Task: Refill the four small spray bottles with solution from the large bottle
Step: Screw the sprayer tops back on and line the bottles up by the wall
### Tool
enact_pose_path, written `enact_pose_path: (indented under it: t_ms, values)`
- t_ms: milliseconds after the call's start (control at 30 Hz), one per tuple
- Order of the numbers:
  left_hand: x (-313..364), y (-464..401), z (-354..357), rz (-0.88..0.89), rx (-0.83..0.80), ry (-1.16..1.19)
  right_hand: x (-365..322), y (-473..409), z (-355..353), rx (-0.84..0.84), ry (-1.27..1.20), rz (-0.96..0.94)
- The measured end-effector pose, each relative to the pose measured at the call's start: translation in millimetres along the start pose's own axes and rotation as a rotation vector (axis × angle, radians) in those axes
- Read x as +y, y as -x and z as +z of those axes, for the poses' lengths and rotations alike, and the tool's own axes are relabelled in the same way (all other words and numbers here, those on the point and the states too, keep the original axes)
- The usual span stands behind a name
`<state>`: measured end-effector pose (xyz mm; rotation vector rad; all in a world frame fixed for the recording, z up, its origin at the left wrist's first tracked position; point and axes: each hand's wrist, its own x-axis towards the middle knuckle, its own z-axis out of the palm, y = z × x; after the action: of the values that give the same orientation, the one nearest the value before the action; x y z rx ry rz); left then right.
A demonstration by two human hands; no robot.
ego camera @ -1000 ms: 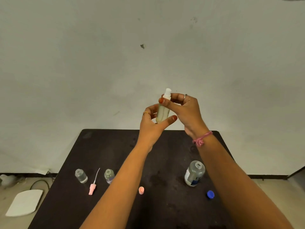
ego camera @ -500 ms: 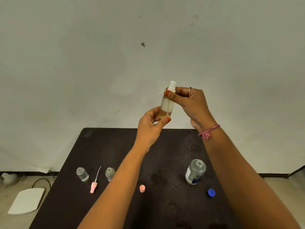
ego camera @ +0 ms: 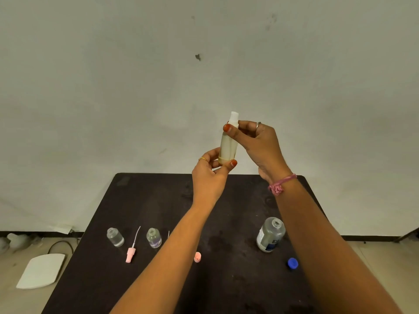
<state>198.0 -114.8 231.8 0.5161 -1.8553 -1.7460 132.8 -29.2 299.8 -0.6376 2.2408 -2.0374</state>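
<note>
Your left hand (ego camera: 209, 175) pinches the base of a small spray bottle (ego camera: 228, 148), held upright above the table (ego camera: 158, 200). Your right hand (ego camera: 260, 143) grips its white nozzle (ego camera: 233, 118).

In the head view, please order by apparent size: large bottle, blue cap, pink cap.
1. Large bottle
2. Blue cap
3. Pink cap, which looks close to the blue cap, so this order is unsure.

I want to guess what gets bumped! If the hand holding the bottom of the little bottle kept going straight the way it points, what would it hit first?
The left hand points up and away, and its fingers already pinch the base of the small spray bottle. Past that, probably the wall, though depth is hard to judge.
</note>
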Motion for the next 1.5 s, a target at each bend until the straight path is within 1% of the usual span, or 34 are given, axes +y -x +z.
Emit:
enact_pose_path:
  t_ms: [100,167,367,533,700,800,900,1067,1267,1500]
  values:
    - [-4.5,-5.3,-5.5,-0.01,0.002,0.023,6.5,-1.2,-2.8,-0.119,0.047,0.035]
    - [-9.3,-9.8,-8.6,-0.009,0.001,0.027,16.8,-2.5,-0.9,-0.15,0.099,0.057]
    - [-29.9,-25.1,-15.8,-0.036,0.006,0.047,47.7,-6.5,15.0,-0.095,0.157,0.125]
    - [-50.2,-44.2,-22.9,-0.076,0.0,0.055,68.3,-18.6,34.1,-0.087,0.172,0.132]
    - [-70.9,-69.3,-31.0,-0.111,-0.013,0.023,95.3,-35.1,56.6,-0.054,0.198,0.106]
    - [-88.6,-86.7,-39.6,-0.136,-0.067,-0.051,116.0,-48.5,71.1,-0.046,0.207,0.102]
    - [-106.4,-102.4,-51.8,-0.184,-0.089,-0.128,142.7,-64.6,85.3,-0.037,0.229,0.121]
    - [-135.5,-122.2,-78.1,-0.254,-0.021,-0.192,199.2,-90.8,107.8,-0.004,0.269,0.214]
    - [-168.3,-136.2,-96.3,-0.354,0.003,-0.199,266.8,-112.7,131.1,-0.012,0.282,0.309]
    - [-194.8,-144.4,-104.1,-0.426,-0.003,-0.188,319.3,-127.1,152.0,-0.004,0.26,0.391]
